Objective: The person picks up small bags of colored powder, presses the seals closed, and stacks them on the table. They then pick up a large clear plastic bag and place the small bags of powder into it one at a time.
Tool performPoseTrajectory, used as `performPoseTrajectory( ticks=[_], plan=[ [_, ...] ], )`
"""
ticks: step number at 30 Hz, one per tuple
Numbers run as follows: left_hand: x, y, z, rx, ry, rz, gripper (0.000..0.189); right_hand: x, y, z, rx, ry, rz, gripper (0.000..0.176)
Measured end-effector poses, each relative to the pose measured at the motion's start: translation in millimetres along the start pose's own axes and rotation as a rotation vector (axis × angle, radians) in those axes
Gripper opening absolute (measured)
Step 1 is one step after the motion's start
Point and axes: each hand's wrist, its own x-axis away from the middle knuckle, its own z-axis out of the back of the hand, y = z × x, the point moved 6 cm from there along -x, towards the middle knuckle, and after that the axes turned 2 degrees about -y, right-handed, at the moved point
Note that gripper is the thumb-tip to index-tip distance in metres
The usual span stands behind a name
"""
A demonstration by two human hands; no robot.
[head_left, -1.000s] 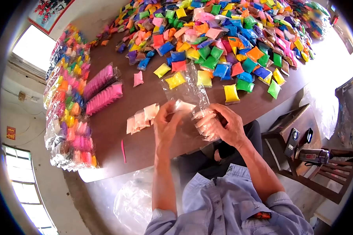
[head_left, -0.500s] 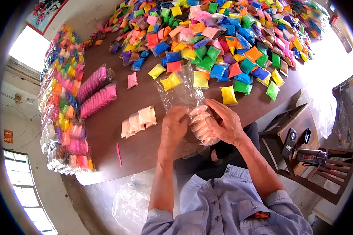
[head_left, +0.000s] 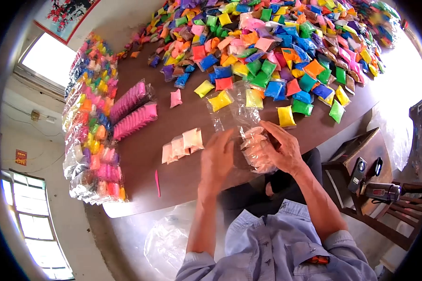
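My right hand (head_left: 283, 150) is closed around a clear plastic bag (head_left: 246, 100) with a stack of peach packets (head_left: 255, 145) inside. The bag's loose upper end lies on the table toward the pile, over a yellow packet (head_left: 220, 100). Just left of the bag, my left hand (head_left: 217, 157) is raised, somewhat blurred, fingers extended and nothing visible in them. Close to its left lies a short row of loose peach packets (head_left: 182, 145). A thin pink stick (head_left: 157, 183) rests nearer the table's front edge.
A large heap of colourful packets (head_left: 276, 47) covers the back of the brown table (head_left: 140, 159). Filled bags (head_left: 91, 122) line the left edge, beside two bags of pink packets (head_left: 135, 121). At right, a wooden chair (head_left: 361, 154) holds a flask (head_left: 382, 192) and a dark device (head_left: 358, 169).
My left hand has let go of the bag's edge and moved left, away from it. My right hand keeps its hold on the bag. The whole view has shifted slightly.
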Motion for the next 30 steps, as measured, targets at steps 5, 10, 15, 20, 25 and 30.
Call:
performPoseTrajectory(
  ticks=[5, 10, 15, 20, 25, 30],
  plan=[
    [-8.1, -38.6, 70.0, -0.263, 0.132, 0.110, 0.026, 1.9, 0.2, 1.3, -0.009, 0.008, -0.032, 0.052],
    [-26.7, -88.7, 88.8, -0.464, -0.009, 0.123, 0.037, 1.9, 0.6, 1.1, -0.011, 0.034, -0.003, 0.052],
    [-32.6, -97.3, 83.9, -0.330, -0.118, 0.150, 0.040, 2.5, 3.8, 0.7, -0.006, 0.052, 0.024, 0.052],
    [-36.5, -77.2, 83.7, -0.202, -0.179, 0.177, 0.046, 1.7, 2.5, 1.4, 0.005, 0.043, 0.009, 0.053],
    [-32.9, -58.1, 54.3, 0.466, -0.092, 0.366, 0.032, 0.8, 2.8, 0.6, -0.018, 0.024, -0.025, 0.054],
    [-31.8, -53.5, -10.4, 0.708, -0.084, 0.371, 0.024, -0.5, 3.7, 1.8, -0.002, 0.021, -0.006, 0.055]
  ],
)
